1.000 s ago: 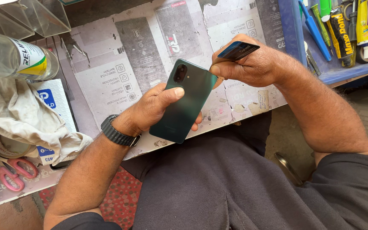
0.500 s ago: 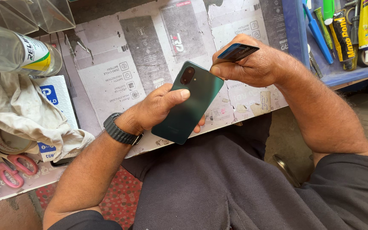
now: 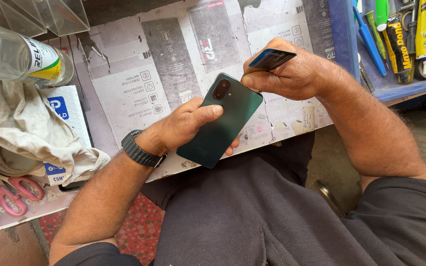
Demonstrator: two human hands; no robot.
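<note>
Over the lap, left hand grip clamped on green phone, camera end up-right, right hand pinching card.

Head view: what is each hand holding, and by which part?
Left hand grips the green phone around its middle, back side up. Right hand pinches a dark plastic card by one end, beside the phone's top corner.

Left hand, w/ black wristband, grips dark green smartphone back-side up, thumb laid across rear panel near camera cluster. Right hand sits just above phone's top edge, thumb tip at its corner; thin dark blue plastic card pinched betw. fingers. Under both hands: flattened printed cardboard sheet. Left of left hand: crumpled beige cloth, clear glass bottle, pink-handled scissors. Right of right hand: blue tray w/ tools and glue tubes.
</note>
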